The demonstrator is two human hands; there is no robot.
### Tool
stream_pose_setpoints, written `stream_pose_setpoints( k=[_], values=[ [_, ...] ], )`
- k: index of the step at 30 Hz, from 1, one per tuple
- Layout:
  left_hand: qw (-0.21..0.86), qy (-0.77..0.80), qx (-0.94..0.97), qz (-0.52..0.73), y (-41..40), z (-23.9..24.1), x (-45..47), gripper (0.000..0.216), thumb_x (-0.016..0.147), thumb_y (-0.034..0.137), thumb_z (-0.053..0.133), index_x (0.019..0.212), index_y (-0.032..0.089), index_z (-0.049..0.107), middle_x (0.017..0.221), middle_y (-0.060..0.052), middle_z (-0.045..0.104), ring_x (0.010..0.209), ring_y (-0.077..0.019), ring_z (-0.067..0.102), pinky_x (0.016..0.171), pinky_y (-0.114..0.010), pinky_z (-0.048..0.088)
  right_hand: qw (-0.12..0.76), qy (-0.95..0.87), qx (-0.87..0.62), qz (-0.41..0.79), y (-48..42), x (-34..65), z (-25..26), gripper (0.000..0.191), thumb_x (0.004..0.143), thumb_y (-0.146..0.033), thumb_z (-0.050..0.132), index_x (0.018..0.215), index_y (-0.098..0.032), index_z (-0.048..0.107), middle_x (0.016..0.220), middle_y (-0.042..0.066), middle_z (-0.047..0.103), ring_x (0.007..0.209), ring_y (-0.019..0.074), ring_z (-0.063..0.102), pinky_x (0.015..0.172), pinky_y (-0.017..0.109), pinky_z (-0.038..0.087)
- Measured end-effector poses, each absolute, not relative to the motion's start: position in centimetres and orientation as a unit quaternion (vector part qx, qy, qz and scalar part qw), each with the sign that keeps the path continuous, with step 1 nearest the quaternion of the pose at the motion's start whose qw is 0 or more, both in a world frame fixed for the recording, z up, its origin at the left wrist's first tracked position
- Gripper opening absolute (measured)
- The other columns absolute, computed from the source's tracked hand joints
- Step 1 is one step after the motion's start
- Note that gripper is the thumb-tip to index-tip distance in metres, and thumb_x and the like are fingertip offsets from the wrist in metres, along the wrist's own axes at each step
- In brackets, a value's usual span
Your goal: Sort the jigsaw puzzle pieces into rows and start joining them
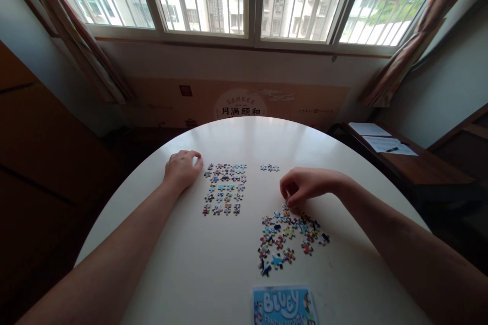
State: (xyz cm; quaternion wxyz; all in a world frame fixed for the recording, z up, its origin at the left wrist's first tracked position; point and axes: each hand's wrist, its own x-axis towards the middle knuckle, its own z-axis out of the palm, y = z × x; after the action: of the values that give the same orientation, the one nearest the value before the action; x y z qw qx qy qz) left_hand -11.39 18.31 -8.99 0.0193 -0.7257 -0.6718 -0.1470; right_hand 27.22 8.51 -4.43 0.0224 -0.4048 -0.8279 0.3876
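My left hand (182,168) rests on the white table with nothing in it, its fingers loosely bent and the thumb apart. Just right of it lie rows of jigsaw puzzle pieces (225,188), set out in a rough block. My right hand (310,185) is at the far edge of a loose pile of puzzle pieces (288,233). Its thumb and fingertips are pinched together on a small puzzle piece (285,206), partly hidden by the fingers. Beyond that hand, a short row of pieces (270,167) lies apart from the block.
A blue Bluey puzzle box (284,305) lies at the near edge of view on the round white table (183,264). To the right, a brown wooden surface (430,167) holds papers (389,144) and a pen (392,149). Barred windows and curtains are behind.
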Motion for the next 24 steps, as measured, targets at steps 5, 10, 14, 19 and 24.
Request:
stream_pose_setpoints(
  k=[5, 10, 14, 19, 24],
  values=[
    [0.017, -0.668, -0.728, -0.155, 18.5, -9.2, -11.5, 0.041, 0.091, 0.041, 0.049, 0.118, 0.022, 0.074, 0.131, -0.014, 0.068, 0.119, -0.0366, 0.059, 0.104, -0.049, 0.047, 0.050, -0.830, -0.412, 0.373, 9.1, 27.9, -5.2, 0.006, 0.079, -0.023, 0.078, 0.084, -0.022, 0.081, 0.073, 0.001, 0.071, 0.064, 0.0122, 0.062, 0.055, 0.021, 0.045],
    [0.020, -0.668, -0.728, -0.150, 18.7, -9.3, -11.6, 0.042, 0.092, 0.042, 0.047, 0.118, 0.022, 0.074, 0.131, -0.014, 0.067, 0.121, -0.0367, 0.059, 0.105, -0.048, 0.046, 0.151, -0.831, -0.477, 0.241, 11.2, 30.6, -6.7, 0.012, 0.080, -0.019, 0.075, 0.085, -0.024, 0.084, 0.072, 0.000, 0.073, 0.062, 0.0133, 0.064, 0.058, 0.022, 0.049],
    [0.023, -0.668, -0.728, -0.151, 18.7, -9.3, -11.6, 0.042, 0.092, 0.042, 0.047, 0.117, 0.022, 0.074, 0.130, -0.014, 0.067, 0.121, -0.0364, 0.059, 0.105, -0.048, 0.046, 0.228, -0.818, -0.505, 0.155, 12.3, 31.3, -8.6, 0.017, 0.086, -0.018, 0.068, 0.091, -0.023, 0.084, 0.091, 0.004, 0.078, 0.077, 0.0169, 0.070, 0.075, 0.028, 0.055],
    [0.026, -0.668, -0.728, -0.155, 18.7, -9.4, -11.6, 0.041, 0.092, 0.041, 0.047, 0.117, 0.022, 0.074, 0.130, -0.013, 0.068, 0.120, -0.0356, 0.060, 0.106, -0.047, 0.046, 0.266, -0.813, -0.511, 0.085, 12.2, 30.1, -10.0, 0.021, 0.092, -0.020, 0.064, 0.095, -0.027, 0.084, 0.101, 0.004, 0.078, 0.086, 0.0201, 0.072, 0.081, 0.032, 0.054],
    [0.031, -0.664, -0.730, -0.157, 18.7, -9.4, -11.6, 0.041, 0.093, 0.042, 0.047, 0.117, 0.022, 0.073, 0.129, -0.013, 0.068, 0.121, -0.0348, 0.059, 0.107, -0.046, 0.045, 0.272, -0.825, -0.491, 0.067, 11.9, 29.9, -10.1, 0.023, 0.094, -0.021, 0.062, 0.095, -0.028, 0.084, 0.102, 0.002, 0.079, 0.089, 0.0201, 0.073, 0.081, 0.031, 0.055]
  ],
)
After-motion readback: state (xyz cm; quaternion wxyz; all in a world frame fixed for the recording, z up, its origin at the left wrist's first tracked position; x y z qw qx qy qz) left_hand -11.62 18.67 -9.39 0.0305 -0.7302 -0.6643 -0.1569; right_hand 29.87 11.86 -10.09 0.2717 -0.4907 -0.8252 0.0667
